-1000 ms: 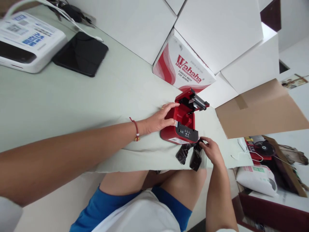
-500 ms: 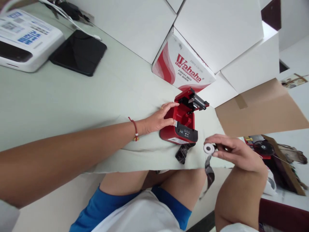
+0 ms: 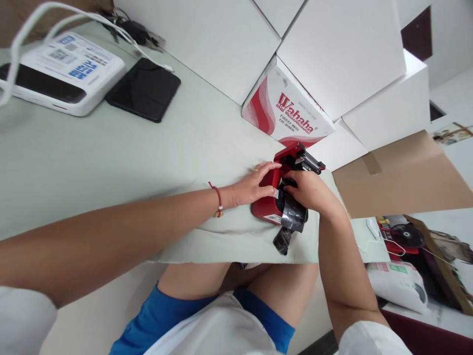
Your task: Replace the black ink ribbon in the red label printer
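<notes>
A small red label printer (image 3: 265, 207) with its lid (image 3: 301, 157) raised sits near the front edge of the pale green table (image 3: 111, 162). My left hand (image 3: 254, 185) grips the printer's left side and steadies it. My right hand (image 3: 308, 190) reaches into the open compartment, fingers curled around a roll whose dark ribbon strip (image 3: 291, 224) trails out over the printer's front. The roll itself is hidden under my fingers. A red cord bracelet (image 3: 218, 199) sits on my left wrist.
A red-and-white Wahaha carton (image 3: 286, 116) and white boxes (image 3: 343, 49) stand behind the printer. A white device (image 3: 66, 74) and a black tablet (image 3: 144, 88) lie far left. A brown cardboard flap (image 3: 402, 172) sticks out at right, above clutter on the floor.
My right hand lifted a small white-cored roll with its dark strip off the table edge, then carried it left into the printer's open compartment. The left hand stayed on the printer.
</notes>
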The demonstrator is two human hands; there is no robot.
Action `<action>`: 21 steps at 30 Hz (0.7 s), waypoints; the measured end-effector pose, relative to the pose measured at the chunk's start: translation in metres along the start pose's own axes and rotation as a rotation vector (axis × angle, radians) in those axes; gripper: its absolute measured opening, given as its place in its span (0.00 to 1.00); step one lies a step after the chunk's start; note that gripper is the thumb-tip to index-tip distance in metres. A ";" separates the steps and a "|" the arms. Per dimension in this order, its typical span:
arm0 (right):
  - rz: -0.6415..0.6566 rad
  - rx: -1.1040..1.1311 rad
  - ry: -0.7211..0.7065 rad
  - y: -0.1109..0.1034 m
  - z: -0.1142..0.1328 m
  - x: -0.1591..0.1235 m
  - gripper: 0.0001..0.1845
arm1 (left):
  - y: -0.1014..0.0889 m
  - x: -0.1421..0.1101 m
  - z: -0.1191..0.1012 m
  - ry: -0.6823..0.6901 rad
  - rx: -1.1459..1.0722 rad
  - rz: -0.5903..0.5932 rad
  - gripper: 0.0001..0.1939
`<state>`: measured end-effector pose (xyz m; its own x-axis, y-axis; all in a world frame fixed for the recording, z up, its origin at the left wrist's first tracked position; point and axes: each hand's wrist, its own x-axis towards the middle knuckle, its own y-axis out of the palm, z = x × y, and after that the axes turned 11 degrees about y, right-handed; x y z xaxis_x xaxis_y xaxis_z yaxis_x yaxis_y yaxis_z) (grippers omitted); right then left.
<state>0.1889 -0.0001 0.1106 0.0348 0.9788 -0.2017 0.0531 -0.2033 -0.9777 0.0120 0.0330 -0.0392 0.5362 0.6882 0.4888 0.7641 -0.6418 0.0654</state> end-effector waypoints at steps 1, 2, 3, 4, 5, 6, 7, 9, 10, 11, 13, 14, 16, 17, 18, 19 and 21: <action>0.021 0.004 -0.011 0.001 -0.001 0.002 0.13 | 0.000 0.000 0.001 -0.002 0.000 -0.002 0.41; 0.053 0.021 -0.020 0.003 -0.001 0.005 0.12 | 0.001 0.001 0.001 -0.002 -0.001 -0.006 0.41; 0.092 0.051 -0.028 0.005 -0.002 0.008 0.12 | 0.001 0.001 0.001 0.000 -0.002 -0.010 0.41; 0.134 0.088 -0.037 0.006 -0.002 0.011 0.12 | 0.002 0.001 0.002 0.005 -0.003 -0.014 0.41; 0.173 0.126 -0.050 0.008 -0.002 0.014 0.12 | 0.002 0.001 0.002 0.009 -0.002 -0.018 0.41; 0.204 0.155 -0.065 0.010 -0.003 0.016 0.12 | 0.002 0.001 0.001 0.010 0.002 -0.018 0.41; 0.227 0.171 -0.081 0.011 -0.004 0.018 0.12 | 0.002 0.002 0.001 0.008 0.007 -0.015 0.41; 0.242 0.171 -0.094 0.012 -0.005 0.020 0.11 | 0.001 0.002 0.000 -0.002 0.019 -0.008 0.42; 0.245 0.164 -0.090 0.012 -0.005 0.020 0.11 | 0.001 0.002 -0.001 -0.008 0.022 -0.005 0.42; 0.247 0.160 -0.081 0.010 -0.006 0.019 0.11 | 0.001 0.002 -0.001 -0.010 0.021 -0.003 0.43; 0.228 0.174 -0.063 0.006 -0.006 0.014 0.12 | 0.001 0.001 -0.001 -0.009 0.014 -0.006 0.43; 0.207 0.192 -0.061 0.003 -0.005 0.009 0.14 | 0.001 0.001 -0.001 -0.009 0.010 -0.008 0.43; 0.152 0.253 -0.064 -0.003 -0.004 -0.002 0.16 | 0.000 0.001 0.000 -0.011 0.003 -0.010 0.43; 0.116 0.296 -0.061 -0.006 -0.003 -0.009 0.17 | 0.000 0.001 0.001 -0.012 -0.001 -0.009 0.43; 0.063 0.351 -0.051 -0.010 -0.002 -0.015 0.18 | 0.000 0.000 0.001 -0.013 -0.007 -0.009 0.43; -0.015 0.413 -0.039 -0.012 -0.001 -0.020 0.18 | 0.000 0.000 0.001 -0.014 -0.014 -0.008 0.43; -0.258 0.524 -0.020 -0.015 -0.003 -0.025 0.19 | 0.000 -0.001 0.001 -0.016 -0.038 -0.014 0.45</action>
<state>0.1898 -0.0213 0.1303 0.0673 0.9964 0.0511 -0.4437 0.0758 -0.8930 0.0122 0.0326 -0.0404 0.5313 0.7027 0.4732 0.7576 -0.6441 0.1058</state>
